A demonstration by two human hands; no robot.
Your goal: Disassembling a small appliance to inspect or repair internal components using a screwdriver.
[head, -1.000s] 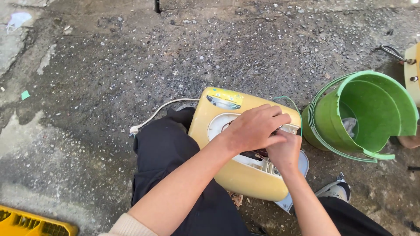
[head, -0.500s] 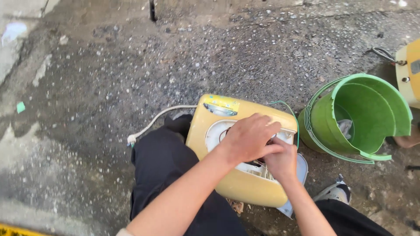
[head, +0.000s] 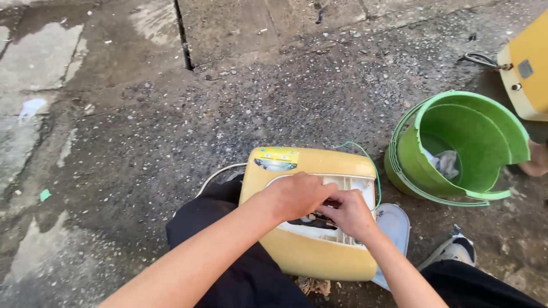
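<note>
Gripping inside a yellow appliance case (head: pixel 311 254) propped on the person's lap, left hand (head: pixel 297 197) and right hand (head: pixel 351 214) pressed together, fingers curled on its white inner panel (head: pixel 342 185); green cracked bucket (head: pixel 456 151) on the concrete floor (head: pixel 171 131) to the right, cloth (head: pixel 445 162) inside

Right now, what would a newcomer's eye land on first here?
Both hands, left hand and right hand, meet on the white inner panel of a yellow appliance casing held at the knees. To its right on the wet concrete ground stands a broken green bucket with a rag inside.
</note>
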